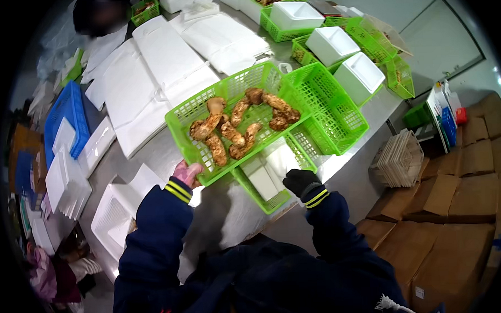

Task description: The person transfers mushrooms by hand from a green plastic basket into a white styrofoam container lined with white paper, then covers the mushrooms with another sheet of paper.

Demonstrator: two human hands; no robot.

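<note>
My left hand (187, 173), in a pink patterned glove, grips the near left corner of a green plastic basket (243, 157) that holds several brown-and-cream mushrooms (206, 127). My right hand (301, 182), in a black glove, is closed at the near edge of a smaller green basket (240, 182) containing white pieces (261, 180); whether it pinches anything there is hidden. The mushroom basket partly overlaps this smaller one. Beside it on the right stands another green basket (344, 124) with nothing visible inside.
White sheets (132, 86) lie stacked across the metal table (240, 223). White foam boxes (361, 73) rest on green baskets at the right. A blue crate (67, 117) and a white foam box (107, 215) are at left. Cardboard boxes (423, 249) stand lower right. Another person (100, 14) is at the upper left.
</note>
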